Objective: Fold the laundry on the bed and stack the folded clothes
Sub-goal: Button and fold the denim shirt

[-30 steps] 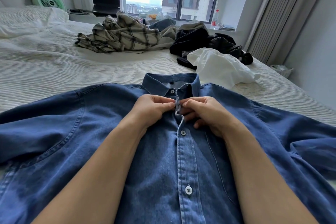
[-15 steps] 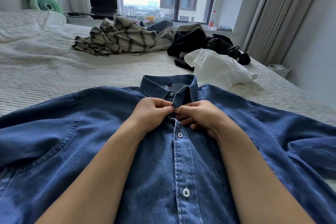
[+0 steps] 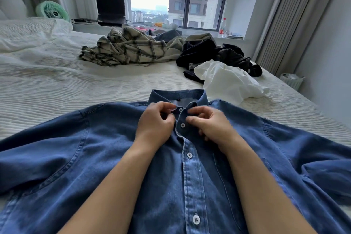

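**Denim shirt laid flat, both hands at the collar**

A blue denim shirt is spread front-up across the near edge of the bed, its sleeves stretched out toward the left and right edges. The collar is turned toward the far edge, and the placket is seen buttoned down the middle.

The left hand is rested on the shirt just left of the placket, at the base of the collar. Its fingers are curled, with the thumb and forefinger brought close together beside the top button; whether cloth is pinched between them cannot be told. The right hand is placed just right of the placket, fingers likewise curled inward, the forefinger tip set against the collar edge and the thumb touching the placket near the second button. A firm pinch cannot be confirmed there either.

Unfolded laundry is heaped toward the far edge of the bed: a plaid shirt near the middle, dark garments to its right, and a white garment lying nearest the denim collar, close to the right edge.
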